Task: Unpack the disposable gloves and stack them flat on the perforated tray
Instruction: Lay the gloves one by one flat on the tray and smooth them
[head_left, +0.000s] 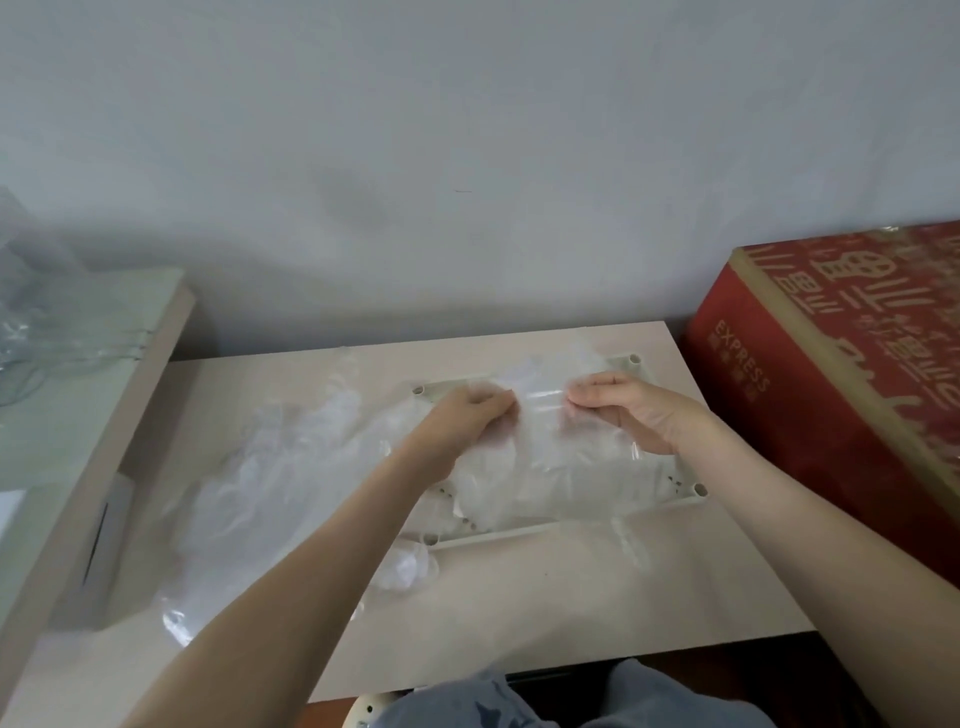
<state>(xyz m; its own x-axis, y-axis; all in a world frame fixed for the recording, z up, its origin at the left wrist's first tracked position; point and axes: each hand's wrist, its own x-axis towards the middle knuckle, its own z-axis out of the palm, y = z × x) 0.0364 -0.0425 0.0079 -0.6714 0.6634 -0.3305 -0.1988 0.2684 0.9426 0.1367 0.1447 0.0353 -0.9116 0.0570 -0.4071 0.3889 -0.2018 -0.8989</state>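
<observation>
Pale table (571, 597) against a grey wall. Perforated tray (519, 531) sits toward the table's far right corner and carries some flattened gloves (545, 488). Left hand (462, 421) and right hand (634, 410) each pinch a clear glove (540, 405) stretched over it. A loose heap (280, 467) lies toward the left edge, so probably midway.

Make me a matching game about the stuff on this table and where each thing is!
Things:
1. red box
2. perforated tray
3. loose gloves
4. held glove

Places:
A. pinched by the left hand and right hand
B. on the table, left of the tray
C. far right, by the wall
D. under the held glove

Pairs: 1-C, 2-D, 3-B, 4-A
</observation>
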